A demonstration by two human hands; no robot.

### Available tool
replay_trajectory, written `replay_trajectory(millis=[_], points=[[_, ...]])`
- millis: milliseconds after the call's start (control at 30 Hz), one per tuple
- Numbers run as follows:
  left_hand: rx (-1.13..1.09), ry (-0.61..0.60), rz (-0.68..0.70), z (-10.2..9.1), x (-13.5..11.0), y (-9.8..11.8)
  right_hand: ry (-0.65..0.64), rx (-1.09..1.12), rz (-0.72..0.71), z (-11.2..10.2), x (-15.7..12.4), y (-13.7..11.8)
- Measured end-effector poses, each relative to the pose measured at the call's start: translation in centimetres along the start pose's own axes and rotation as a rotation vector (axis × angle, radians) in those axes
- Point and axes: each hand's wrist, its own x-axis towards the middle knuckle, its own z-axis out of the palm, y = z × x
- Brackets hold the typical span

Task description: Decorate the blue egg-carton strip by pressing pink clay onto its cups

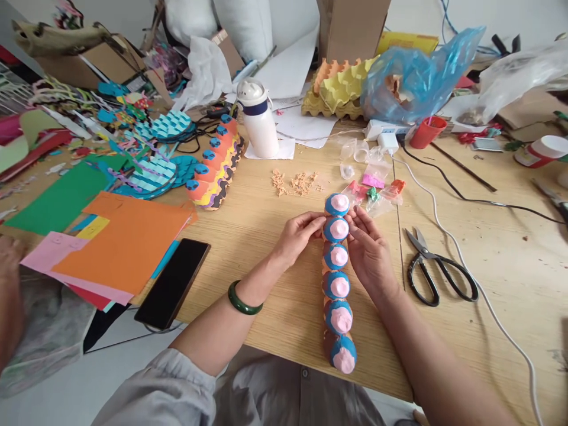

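A long craft strip of egg-carton bumps (338, 284), each painted blue with a pink top, lies on the wooden table (275, 236), running from near me toward the far side. My left hand (296, 236) pinches its left side at the second bump from the far end. My right hand (368, 251) presses the same bump from the right, fingers curled against it. A green bangle (242, 302) circles my left wrist.
Black scissors (437, 272) lie right of my hands, a white cable (444, 231) beyond them. A black phone (174, 283) and coloured paper sheets (119, 242) lie left. A similar orange craft strip (215, 171), white bottle (260, 118), small plastic bags (377, 183) and paper scraps (297, 182) sit farther back. Another person's hand (9, 254) shows at far left.
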Motion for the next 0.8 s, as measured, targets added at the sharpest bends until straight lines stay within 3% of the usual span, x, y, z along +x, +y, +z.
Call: replay_trajectory(millis=[167, 267, 400, 567, 667, 800], points=[[-0.11, -0.027, -0.025, 0.6, -0.4, 0.6, -0.017, -0.084, -0.07, 0.5, -0.6, -0.5], [-0.123, -0.007, -0.031, 0.8, -0.5, 0.8, 0.037, -0.218, -0.093, 0.2, -0.8, -0.6], [-0.101, 0.007, -0.019, 0.9, -0.5, 0.7, 0.069, -0.528, -0.347, -0.2, -1.0, -1.8], [-0.058, -0.035, 0.088, 1.0, -0.8, 0.6, -0.129, -0.954, -0.67, -0.4, -1.2, -4.0], [-0.053, -0.094, 0.11, 1.1, -1.0, 0.7, -0.243, -1.105, -0.734, -0.5, -1.2, -4.5], [-0.047, -0.136, 0.132, 1.2, -1.2, 0.8, -0.324, -1.12, -0.75, -0.6, -1.2, -4.5]])
